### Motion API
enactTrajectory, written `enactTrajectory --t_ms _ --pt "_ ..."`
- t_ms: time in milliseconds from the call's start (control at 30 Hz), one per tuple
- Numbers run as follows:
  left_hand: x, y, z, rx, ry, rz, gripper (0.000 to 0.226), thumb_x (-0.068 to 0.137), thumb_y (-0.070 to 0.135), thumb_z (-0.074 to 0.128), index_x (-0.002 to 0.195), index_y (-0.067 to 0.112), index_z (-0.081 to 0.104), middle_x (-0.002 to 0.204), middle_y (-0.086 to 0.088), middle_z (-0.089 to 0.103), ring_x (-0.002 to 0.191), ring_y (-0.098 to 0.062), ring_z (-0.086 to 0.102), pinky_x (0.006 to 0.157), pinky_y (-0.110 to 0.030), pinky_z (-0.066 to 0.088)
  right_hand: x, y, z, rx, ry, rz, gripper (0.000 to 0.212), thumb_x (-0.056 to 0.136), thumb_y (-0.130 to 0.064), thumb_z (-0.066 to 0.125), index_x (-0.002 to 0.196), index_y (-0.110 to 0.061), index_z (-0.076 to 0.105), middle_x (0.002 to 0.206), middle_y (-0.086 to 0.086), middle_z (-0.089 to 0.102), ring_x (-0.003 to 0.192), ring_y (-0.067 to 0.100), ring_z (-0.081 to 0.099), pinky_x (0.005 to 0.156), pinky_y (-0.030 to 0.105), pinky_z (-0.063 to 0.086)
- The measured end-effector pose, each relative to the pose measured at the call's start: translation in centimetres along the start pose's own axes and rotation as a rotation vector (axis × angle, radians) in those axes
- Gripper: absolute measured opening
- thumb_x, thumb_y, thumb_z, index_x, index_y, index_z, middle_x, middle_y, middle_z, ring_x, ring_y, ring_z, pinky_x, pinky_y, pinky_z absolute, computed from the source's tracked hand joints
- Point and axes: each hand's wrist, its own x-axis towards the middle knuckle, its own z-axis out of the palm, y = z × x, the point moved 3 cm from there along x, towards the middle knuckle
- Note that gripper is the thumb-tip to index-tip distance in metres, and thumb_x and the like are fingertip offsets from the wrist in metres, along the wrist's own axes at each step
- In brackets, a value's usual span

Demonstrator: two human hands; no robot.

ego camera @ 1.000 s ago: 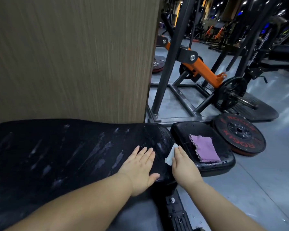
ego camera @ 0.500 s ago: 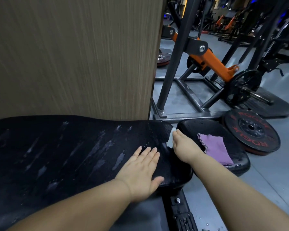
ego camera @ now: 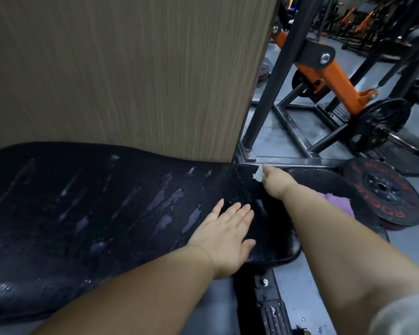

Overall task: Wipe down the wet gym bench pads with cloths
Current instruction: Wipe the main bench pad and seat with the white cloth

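Note:
A long black bench pad [ego camera: 94, 209] with wet streaks and droplets fills the lower left. My left hand [ego camera: 228, 235] lies flat on its right end, fingers straight. My right hand [ego camera: 276, 181] reaches to the pad's far right corner and holds a small white cloth [ego camera: 258, 174] against it; most of the cloth is hidden by the hand. Right of that lies a smaller black seat pad [ego camera: 324, 180], partly covered by my right forearm. A purple cloth [ego camera: 341, 205] rests on the seat pad, mostly hidden behind the forearm.
A wood-grain wall panel [ego camera: 131, 68] rises right behind the bench. A black and orange machine frame [ego camera: 324, 76] stands at the right. A black weight plate with red lettering [ego camera: 385, 192] lies on the grey floor beside the seat pad. The bench's metal base [ego camera: 269, 303] shows below.
My right hand has slid the white cloth away from me along the pad's right end, from the near edge to the far corner. My left hand has stayed flat in place.

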Motion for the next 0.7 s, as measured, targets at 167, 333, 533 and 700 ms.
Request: enactTrajectory --t_ms 167,333,533,700 --pt "-0.1 0.2 -0.1 0.041 0.01 -0.013 0.063 0.103 0.045 0.01 0.155 0.012 -0.007 0.163 0.0 -0.011 0.149 -0.016 -0.012 0.119 -0.045 -0.013 -5.2 -0.5 0.6 0.945 -0.018 0.312 0.038 0.1 -0.011 0.036 0.138 -0.005 0.041 0.129 0.014 0.055 0.118 0.033 0.053 0.097 0.036 0.038" --pt "-0.2 0.3 -0.3 0.045 0.006 -0.024 0.063 0.103 0.045 0.01 0.154 0.012 -0.007 0.163 -0.001 -0.01 0.149 -0.017 -0.011 0.119 -0.047 -0.013 -12.6 -1.9 1.1 0.785 0.047 0.306 0.008 0.098 -0.012 0.035 0.094 -0.009 0.042 0.085 0.0 0.051 0.081 0.028 0.053 0.069 0.03 0.031" --pt "-0.4 0.1 -0.1 0.016 0.022 -0.017 0.064 0.103 0.046 0.009 0.155 0.012 -0.006 0.163 -0.002 -0.01 0.149 -0.019 -0.012 0.118 -0.049 -0.012 -18.5 -3.7 2.5 0.768 0.04 0.291 0.032 0.1 -0.012 0.03 0.131 -0.009 0.037 0.123 -0.001 0.05 0.102 0.023 0.053 0.077 0.031 0.039" --pt "-0.4 0.2 -0.1 0.006 0.032 -0.014 0.064 0.103 0.046 0.01 0.155 0.012 -0.005 0.163 -0.002 -0.01 0.149 -0.019 -0.012 0.118 -0.05 -0.013 -18.0 -3.7 3.1 0.72 0.049 0.301 0.02 0.099 -0.012 0.029 0.116 -0.008 0.038 0.11 0.004 0.049 0.086 0.025 0.054 0.074 0.042 0.046"
